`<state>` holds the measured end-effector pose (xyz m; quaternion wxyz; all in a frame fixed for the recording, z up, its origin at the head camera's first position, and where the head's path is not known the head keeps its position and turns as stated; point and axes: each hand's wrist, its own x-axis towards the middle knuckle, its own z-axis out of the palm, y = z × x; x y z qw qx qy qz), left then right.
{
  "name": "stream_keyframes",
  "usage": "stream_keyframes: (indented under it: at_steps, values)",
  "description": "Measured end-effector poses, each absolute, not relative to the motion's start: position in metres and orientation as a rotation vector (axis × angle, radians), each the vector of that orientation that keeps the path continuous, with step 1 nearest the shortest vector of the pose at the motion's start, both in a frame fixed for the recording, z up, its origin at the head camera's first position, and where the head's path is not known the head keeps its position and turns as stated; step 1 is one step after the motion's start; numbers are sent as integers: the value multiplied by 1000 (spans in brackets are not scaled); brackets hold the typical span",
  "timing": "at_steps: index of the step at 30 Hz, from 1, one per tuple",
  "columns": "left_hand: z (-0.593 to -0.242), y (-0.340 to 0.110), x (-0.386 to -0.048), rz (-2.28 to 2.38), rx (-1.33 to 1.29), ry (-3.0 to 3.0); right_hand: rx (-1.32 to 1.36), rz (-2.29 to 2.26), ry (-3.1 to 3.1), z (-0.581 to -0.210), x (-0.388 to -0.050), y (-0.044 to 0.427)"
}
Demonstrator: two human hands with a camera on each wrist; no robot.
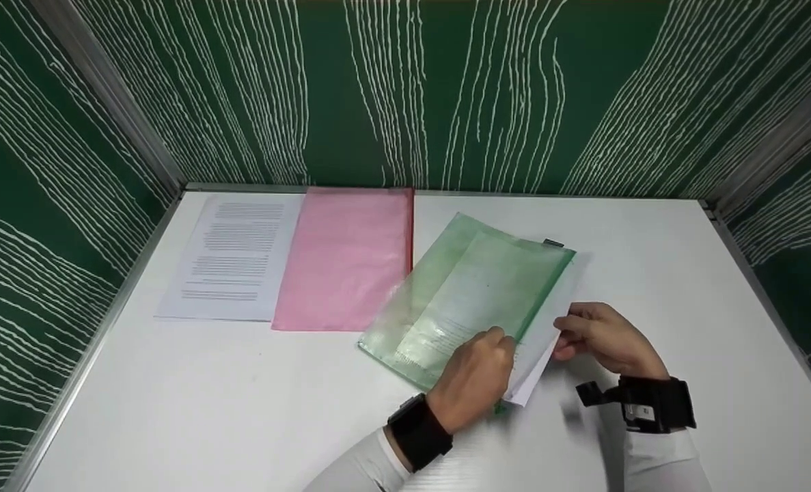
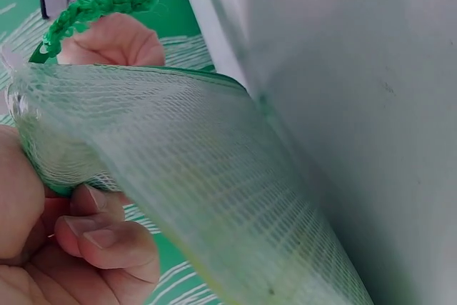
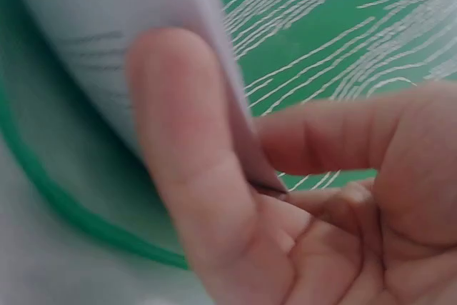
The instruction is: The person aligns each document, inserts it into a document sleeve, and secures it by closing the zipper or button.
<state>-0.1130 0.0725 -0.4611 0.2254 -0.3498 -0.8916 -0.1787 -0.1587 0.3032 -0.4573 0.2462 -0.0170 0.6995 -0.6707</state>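
Green folder (image 1: 456, 290), right of frame centre, gripped by the curled fingers of the left hand (image 1: 477, 372); paper (image 1: 538, 342) pinched by those of the right hand (image 1: 607, 335). Creasing likely if the bowed paper is snagged on the folder's edge.

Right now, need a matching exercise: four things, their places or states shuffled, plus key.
Things:
1. printed sheet
2. pink folder
3. green folder
4. right hand

Places or states:
A. held by the left hand
B. red along its right edge
C. pinching white paper
D. farthest left, text side up

Pairs: 1-D, 2-B, 3-A, 4-C
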Motion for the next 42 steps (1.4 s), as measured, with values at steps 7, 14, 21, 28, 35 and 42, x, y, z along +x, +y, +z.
stream_keyframes:
  at_steps: [7, 14, 21, 28, 35, 42]
  values:
    - [-460, 73, -114, -508, -966, -2433, -104, -1894, 1828, -458, -158, 306]
    - [-457, 74, -113, -492, -986, -2430, -80, -1898, 1827, -463, -161, 299]
    - [-457, 74, -113, -521, -999, -2425, -62, -1880, 1856, -464, -162, 296]
    - [-456, 74, -113, -548, -1013, -2428, -45, -1864, 1896, -466, -163, 293]
    - [-455, 74, -112, -544, -1017, -2420, -29, -1890, 1902, -466, -163, 289]
    - [-453, 75, -112, -569, -1026, -2438, 1, -1878, 1971, -469, -163, 283]
